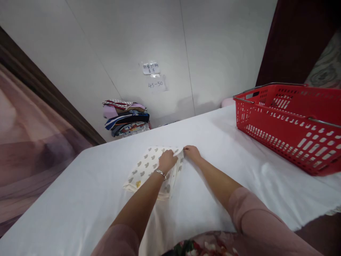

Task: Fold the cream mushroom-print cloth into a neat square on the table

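A cream cloth (146,165) printed with grey shapes and one yellow one lies folded on the white-covered table, in the middle of the head view. My left hand (167,160) is closed over the cloth's right part, fingers curled on the fabric; a silver bracelet circles that wrist. At the far right corner of the cloth, my right hand (192,153) pinches the edge and lifts it slightly. A paler length of cloth hangs toward my body below the left forearm.
A red plastic basket (282,142) with metal handles stands on the table (87,192) at the right. Behind the far edge rises a stack of folded fabrics (128,119) against the wall. Sheer pink curtains (32,142) hang at the left. Paper notes (156,84) are taped to the wall.
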Action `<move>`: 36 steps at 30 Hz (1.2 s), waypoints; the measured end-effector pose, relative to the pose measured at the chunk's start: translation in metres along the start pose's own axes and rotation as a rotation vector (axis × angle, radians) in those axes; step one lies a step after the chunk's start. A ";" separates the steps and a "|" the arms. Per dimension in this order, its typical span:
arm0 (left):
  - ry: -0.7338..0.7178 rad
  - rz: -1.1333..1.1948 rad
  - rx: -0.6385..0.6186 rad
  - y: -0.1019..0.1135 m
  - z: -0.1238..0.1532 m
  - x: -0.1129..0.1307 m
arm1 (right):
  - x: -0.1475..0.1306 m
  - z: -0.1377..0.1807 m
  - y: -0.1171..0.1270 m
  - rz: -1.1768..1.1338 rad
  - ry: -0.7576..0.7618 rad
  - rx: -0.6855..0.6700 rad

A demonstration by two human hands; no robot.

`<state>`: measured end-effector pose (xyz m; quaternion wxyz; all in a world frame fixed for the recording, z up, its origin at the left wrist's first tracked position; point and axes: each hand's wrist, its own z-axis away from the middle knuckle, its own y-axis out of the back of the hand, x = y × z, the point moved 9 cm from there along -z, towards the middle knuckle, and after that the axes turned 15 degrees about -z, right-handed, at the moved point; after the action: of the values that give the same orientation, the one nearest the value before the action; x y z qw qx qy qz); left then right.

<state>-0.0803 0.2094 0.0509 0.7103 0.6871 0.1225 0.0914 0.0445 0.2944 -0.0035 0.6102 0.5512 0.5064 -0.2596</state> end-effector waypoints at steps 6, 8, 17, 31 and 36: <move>0.024 0.094 -0.075 -0.005 -0.018 -0.017 | -0.008 0.006 -0.004 0.024 0.075 -0.053; 0.039 0.121 -0.084 -0.007 -0.020 -0.020 | -0.011 0.009 -0.005 0.038 0.085 -0.059; 0.086 0.235 -0.099 -0.007 -0.021 -0.026 | -0.023 0.019 -0.006 0.096 0.091 -0.016; 0.066 0.272 -0.072 -0.004 -0.017 -0.022 | -0.023 0.009 -0.017 0.155 0.090 0.031; 0.023 0.312 -0.071 -0.001 -0.016 -0.020 | -0.025 0.010 -0.017 0.195 0.098 0.031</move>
<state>-0.1045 0.2184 0.0506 0.7099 0.6710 0.0190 0.2129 0.0239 0.2749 0.0108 0.5987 0.6192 0.4754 -0.1794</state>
